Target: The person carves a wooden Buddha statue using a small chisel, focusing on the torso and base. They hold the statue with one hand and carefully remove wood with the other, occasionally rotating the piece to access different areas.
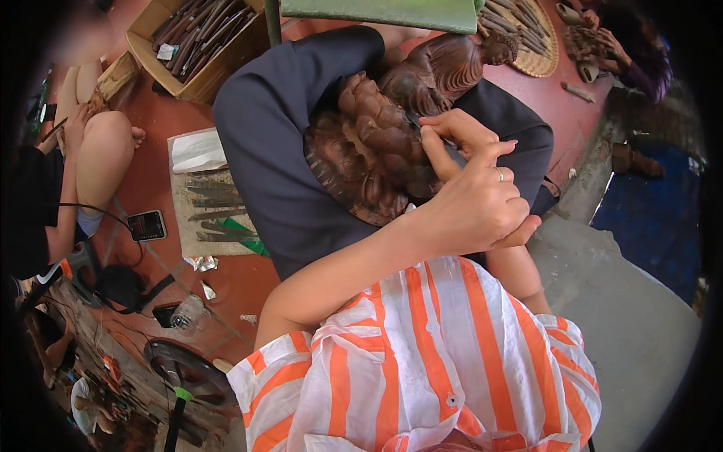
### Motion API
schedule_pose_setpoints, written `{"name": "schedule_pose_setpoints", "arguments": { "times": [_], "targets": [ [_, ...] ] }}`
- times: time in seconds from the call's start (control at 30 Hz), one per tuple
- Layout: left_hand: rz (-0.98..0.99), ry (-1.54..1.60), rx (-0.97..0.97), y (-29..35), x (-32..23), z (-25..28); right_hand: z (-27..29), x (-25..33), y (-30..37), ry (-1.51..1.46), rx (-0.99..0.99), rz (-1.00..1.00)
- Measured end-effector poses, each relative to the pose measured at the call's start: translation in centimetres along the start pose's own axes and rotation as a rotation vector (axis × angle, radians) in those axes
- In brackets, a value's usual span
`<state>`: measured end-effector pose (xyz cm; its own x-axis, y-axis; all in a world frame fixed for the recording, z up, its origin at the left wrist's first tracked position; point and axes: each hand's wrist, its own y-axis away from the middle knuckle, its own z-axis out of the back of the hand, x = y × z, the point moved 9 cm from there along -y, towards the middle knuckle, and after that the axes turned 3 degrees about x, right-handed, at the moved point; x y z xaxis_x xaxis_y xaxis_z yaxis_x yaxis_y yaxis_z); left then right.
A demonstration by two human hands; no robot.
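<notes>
- Across the wearer's dark-trousered lap (260, 143): brown wooden carving (380, 124), lying tilted. Robed seated figure at its upper end, rounded lumpy mass mid-body, ridged relief toward lower left.
- Right hand (463, 139) on the carving's right side, mostly hidden under the other; grip narrow, thumb and finger pinched on a thin dark grey piece (456, 155). Cannot tell its full shape.
- Left hand (474, 207) crosses over the right, fingers curled, ring on one; cannot tell what its grip closes on underneath.
- Left of the lap, on red tiled floor (237, 290): pale mat (181, 192) bearing a folded white cloth (198, 152) and a row of flat dark tools (218, 202). Phone (147, 225) near it.
- Upper left: cardboard box (147, 53) full of slender dark tools.
- Upper right: round woven tray (555, 56), more slender tools on it.
- Far left: seated co-worker (105, 154), thin tool in hand.
- Upper right edge: purple sleeve (657, 81) of another person, hands near a brown object, blurred.
</notes>
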<state>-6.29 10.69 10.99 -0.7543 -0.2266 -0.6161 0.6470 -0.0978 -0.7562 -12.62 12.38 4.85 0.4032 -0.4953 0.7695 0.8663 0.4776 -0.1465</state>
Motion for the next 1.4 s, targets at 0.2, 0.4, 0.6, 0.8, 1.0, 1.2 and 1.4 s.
{"name": "schedule_pose_setpoints", "arguments": {
  "times": [0.2,0.4,0.6,0.8,1.0,1.2,1.4],
  "targets": [
    [-0.021,-0.032,0.068,0.3,0.0,-1.4,0.2,-0.2,0.3,-0.02,-0.052,0.036],
    [0.039,0.138,0.187,-0.8,-1.2,0.1,0.9,-0.6,2.3,-0.066,-0.089,-0.089],
    [0.308,-0.322,0.134,2.9,2.7,9.6,3.9,-0.9,4.7,-0.197,-0.202,-0.063],
    [0.573,-0.268,0.301,4.1,10.1,14.4,2.2,-0.5,4.9,-0.135,-0.247,0.044],
    [0.783,-0.089,0.64,3.9,16.6,9.6,1.8,1.3,4.0,0.146,-0.384,0.209],
    [0.324,-0.297,0.461,1.4,10.2,7.9,1.1,-0.5,3.2,0.045,-0.349,0.168],
    [-0.232,-0.076,0.429,3.7,-2.2,1.8,0.5,2.1,2.6,0.185,-0.23,0.139]
  ]
}}
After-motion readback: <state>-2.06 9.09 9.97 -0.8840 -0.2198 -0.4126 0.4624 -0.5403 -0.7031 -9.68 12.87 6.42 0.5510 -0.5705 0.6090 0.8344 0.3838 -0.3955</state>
